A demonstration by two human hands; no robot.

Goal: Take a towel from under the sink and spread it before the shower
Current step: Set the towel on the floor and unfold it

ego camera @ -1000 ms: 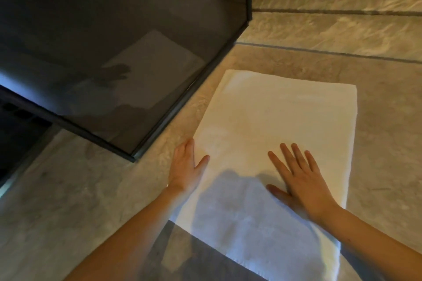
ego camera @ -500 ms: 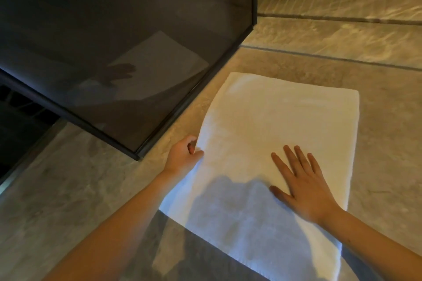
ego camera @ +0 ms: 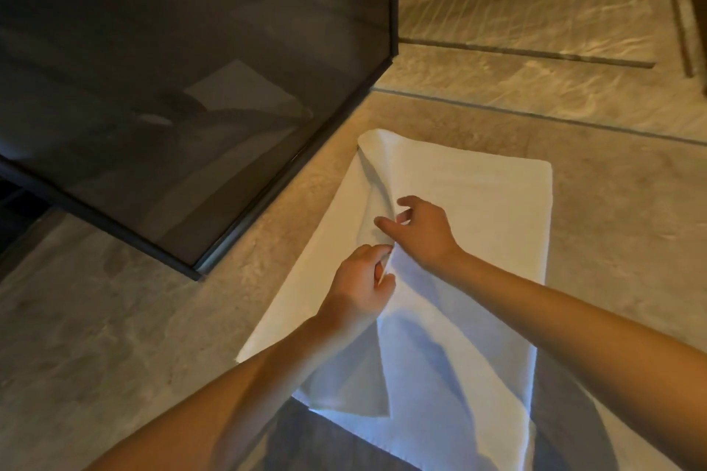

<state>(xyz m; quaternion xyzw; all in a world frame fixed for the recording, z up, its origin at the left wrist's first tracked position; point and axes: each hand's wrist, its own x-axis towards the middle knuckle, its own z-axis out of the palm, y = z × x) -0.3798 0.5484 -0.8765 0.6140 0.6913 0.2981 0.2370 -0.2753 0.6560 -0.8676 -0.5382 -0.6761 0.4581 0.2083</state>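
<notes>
Left hand [ego camera: 361,285] pinches the top layer's edge of the towel [ego camera: 478,210], lifting it into a ridge, likely to peel the fold open. Right hand [ego camera: 422,231] is half curled, thumb and forefinger reaching into the raised fold; whether it grips cloth yet, cannot tell. Probably there to take a second hold so the layer opens evenly. Towel lies on the floor [ego camera: 114,336], still doubled, just beside the shower glass [ego camera: 191,88], so it's in place but not fully spread. Lower part is in the person's shadow.
</notes>
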